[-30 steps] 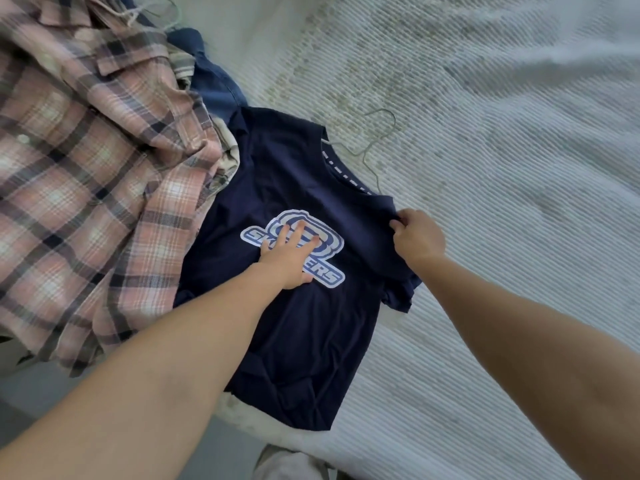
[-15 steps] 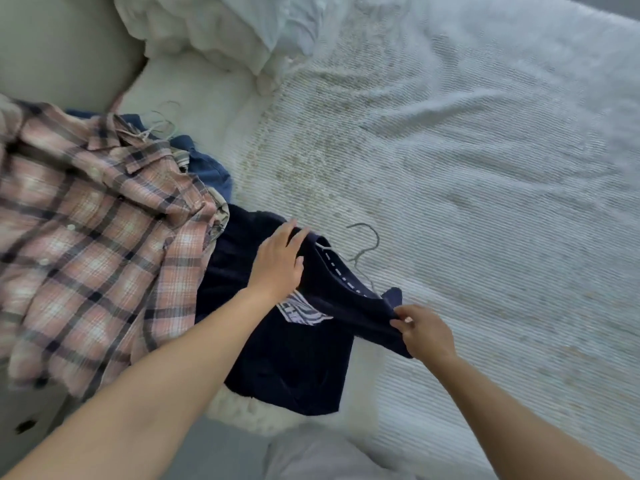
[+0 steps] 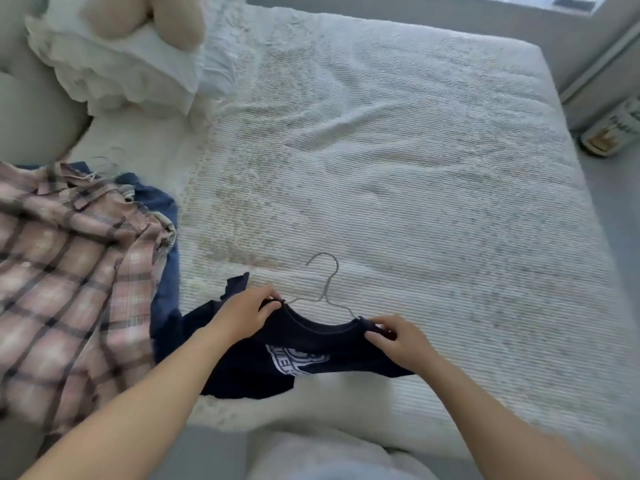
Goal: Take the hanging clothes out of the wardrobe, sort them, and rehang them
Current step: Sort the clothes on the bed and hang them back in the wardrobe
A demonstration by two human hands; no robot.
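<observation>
Room: beyond the fingertips the white bed (image 3: 398,174) lies wide and bare to its far edge; its near edge runs just under both wrists.
Left side: a plaid shirt (image 3: 65,268) lies heaped on a blue garment (image 3: 166,258), close beside the left forearm.
Far left: pillows (image 3: 114,67) sit well beyond the fingers.
T-shirt: the navy T-shirt (image 3: 311,355) hangs between the two hands, its hem trailing on the bed's near edge.
Hanger: the wire hanger (image 3: 325,289) sits in the neckline, hook rising just past the fingertips.
Left hand: the left hand (image 3: 242,317) pinches the T-shirt's shoulder, fingers curled on the cloth.
Right hand: the right hand (image 3: 401,344) pinches the other shoulder, thumb and fingers closed on the fabric.
</observation>
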